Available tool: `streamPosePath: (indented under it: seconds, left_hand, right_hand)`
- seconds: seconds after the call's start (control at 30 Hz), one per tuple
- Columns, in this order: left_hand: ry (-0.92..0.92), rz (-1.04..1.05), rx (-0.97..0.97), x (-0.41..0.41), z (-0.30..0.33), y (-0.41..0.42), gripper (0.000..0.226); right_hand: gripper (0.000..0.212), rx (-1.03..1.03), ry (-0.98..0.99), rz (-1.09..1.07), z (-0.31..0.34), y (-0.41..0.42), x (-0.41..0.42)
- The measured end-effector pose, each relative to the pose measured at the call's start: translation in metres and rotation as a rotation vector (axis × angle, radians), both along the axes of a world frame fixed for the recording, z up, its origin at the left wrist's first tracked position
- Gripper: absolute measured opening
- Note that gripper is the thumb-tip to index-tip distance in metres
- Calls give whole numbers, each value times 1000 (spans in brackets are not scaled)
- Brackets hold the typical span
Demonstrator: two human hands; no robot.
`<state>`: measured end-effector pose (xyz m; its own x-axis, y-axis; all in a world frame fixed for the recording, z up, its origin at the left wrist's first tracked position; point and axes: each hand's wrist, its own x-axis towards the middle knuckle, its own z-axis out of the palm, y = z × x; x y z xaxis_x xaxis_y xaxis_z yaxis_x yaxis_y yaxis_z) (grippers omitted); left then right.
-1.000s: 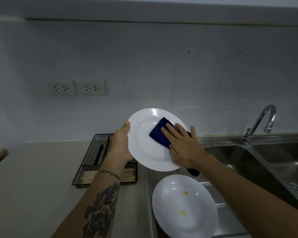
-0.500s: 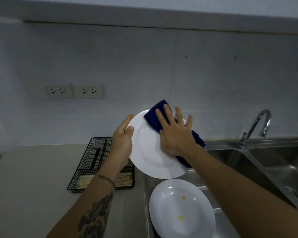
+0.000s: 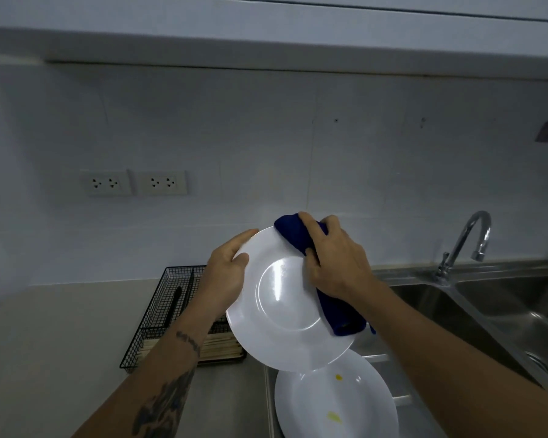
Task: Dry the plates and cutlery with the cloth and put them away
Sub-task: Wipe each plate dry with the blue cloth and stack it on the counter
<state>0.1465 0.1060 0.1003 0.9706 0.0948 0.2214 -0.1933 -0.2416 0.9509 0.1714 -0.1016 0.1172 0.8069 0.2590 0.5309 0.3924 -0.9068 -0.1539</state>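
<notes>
I hold a white plate (image 3: 285, 311) tilted up in front of me, above the sink's left edge. My left hand (image 3: 225, 273) grips its left rim, thumb on the front face. My right hand (image 3: 336, 260) grips a dark blue cloth (image 3: 339, 314) over the plate's upper right rim, fingers curled round the edge; the cloth hangs down the plate's right side. A second white plate (image 3: 336, 406) with two yellow spots lies below, on the rack at the sink's left side.
A black wire cutlery basket (image 3: 159, 314) stands on the grey counter (image 3: 45, 343) to the left, holding dark utensils and wooden chopsticks. A steel double sink (image 3: 503, 311) with a chrome tap (image 3: 465, 241) lies to the right. Two wall sockets (image 3: 133, 183) sit above the counter.
My right hand slid the cloth from the plate's middle up to its top right rim and curled over the edge. The plate's centre is now uncovered; the view tilted upward.
</notes>
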Motion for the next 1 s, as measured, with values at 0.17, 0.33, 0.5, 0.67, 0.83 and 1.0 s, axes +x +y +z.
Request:
streamPosePath:
  seconds: [0.17, 0.33, 0.5, 0.67, 0.83, 1.0]
  left_hand:
    - [-63, 83, -86, 1, -9, -3, 52]
    - [-80, 67, 5, 3, -13, -5, 55]
    - [-145, 146, 48, 6, -16, -9, 53]
    - [45, 393, -110, 19, -26, -18, 27]
    - [435, 214, -767, 28, -8, -15, 43]
    - [372, 240, -1002, 28, 2, -19, 13]
  right_hand:
    - [68, 49, 34, -179, -34, -18, -10]
    - [64, 345, 222, -47, -33, -25, -10]
    - [63, 584, 127, 70, -17, -26, -12]
    - [63, 594, -128, 180, -22, -4, -25]
    - [60, 536, -194, 251, -36, -1, -34]
    - [56, 279, -135, 350, -45, -1, -51]
